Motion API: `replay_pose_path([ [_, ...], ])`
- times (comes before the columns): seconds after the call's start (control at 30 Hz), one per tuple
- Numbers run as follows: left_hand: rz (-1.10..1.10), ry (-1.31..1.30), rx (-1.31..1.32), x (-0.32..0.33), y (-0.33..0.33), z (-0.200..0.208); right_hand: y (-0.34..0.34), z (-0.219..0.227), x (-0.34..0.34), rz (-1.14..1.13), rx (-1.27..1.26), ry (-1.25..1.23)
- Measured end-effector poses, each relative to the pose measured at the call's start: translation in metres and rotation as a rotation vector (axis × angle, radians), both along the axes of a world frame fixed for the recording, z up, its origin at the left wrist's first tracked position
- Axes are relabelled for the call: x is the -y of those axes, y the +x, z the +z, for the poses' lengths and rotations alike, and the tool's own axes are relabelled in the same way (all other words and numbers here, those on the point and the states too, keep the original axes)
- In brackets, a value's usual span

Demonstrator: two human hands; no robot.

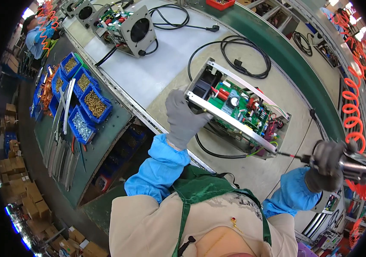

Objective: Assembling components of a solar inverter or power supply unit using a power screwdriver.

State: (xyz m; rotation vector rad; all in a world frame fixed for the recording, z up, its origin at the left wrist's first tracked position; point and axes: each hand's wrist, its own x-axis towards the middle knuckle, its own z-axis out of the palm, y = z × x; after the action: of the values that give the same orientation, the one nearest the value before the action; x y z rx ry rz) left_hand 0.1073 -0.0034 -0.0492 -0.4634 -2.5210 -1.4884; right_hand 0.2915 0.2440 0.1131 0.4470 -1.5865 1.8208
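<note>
In the head view, an open-frame electronic unit lies on the beige tabletop, between the two hands and a little farther from the body than they are. The hands are well apart from each other, both in grey gloves.

The left hand is at the near left corner of the unit. Its thumb side touches the end of the front metal rail, and its other fingers lie along the left end, beside a black fan. Whether these fingers really grip the frame or only rest on it, I cannot tell.

The right hand is to the right of the unit and nearer to the body, closed around a silver pneumatic screwdriver. The thin bit of this tool points left and reaches to the near right corner of the unit. The right hand itself does not touch the frame.

Between the two rails one sees a green circuit board with its components. Behind the unit lies a looped black power cable. Farther to the left are similar units, and blue bins with small screws. An orange coiled hose hangs on the right.
</note>
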Motion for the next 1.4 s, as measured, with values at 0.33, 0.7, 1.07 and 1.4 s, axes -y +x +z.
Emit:
replay_pose_path([
  [0.33, -0.236, 0.048, -0.302, -0.003, -0.048, -0.003, -0.002, 0.039, 0.012, 0.122, -0.468, -0.590],
  [0.7, -0.514, -0.029, -0.163, 0.001, -0.127, 0.022, -0.032, 0.060, 0.018, 0.049, -0.479, -0.364],
  [1.07, 0.563, 0.092, -0.052, 0.159, -0.052, -0.056, -0.067, 0.053, 0.033, -0.245, -0.468, -0.114],
  [1.4, 0.700, -0.627, 0.093, 0.275, -0.032, -0.133, -0.057, 0.031, 0.005, -0.020, -0.377, -0.178],
])
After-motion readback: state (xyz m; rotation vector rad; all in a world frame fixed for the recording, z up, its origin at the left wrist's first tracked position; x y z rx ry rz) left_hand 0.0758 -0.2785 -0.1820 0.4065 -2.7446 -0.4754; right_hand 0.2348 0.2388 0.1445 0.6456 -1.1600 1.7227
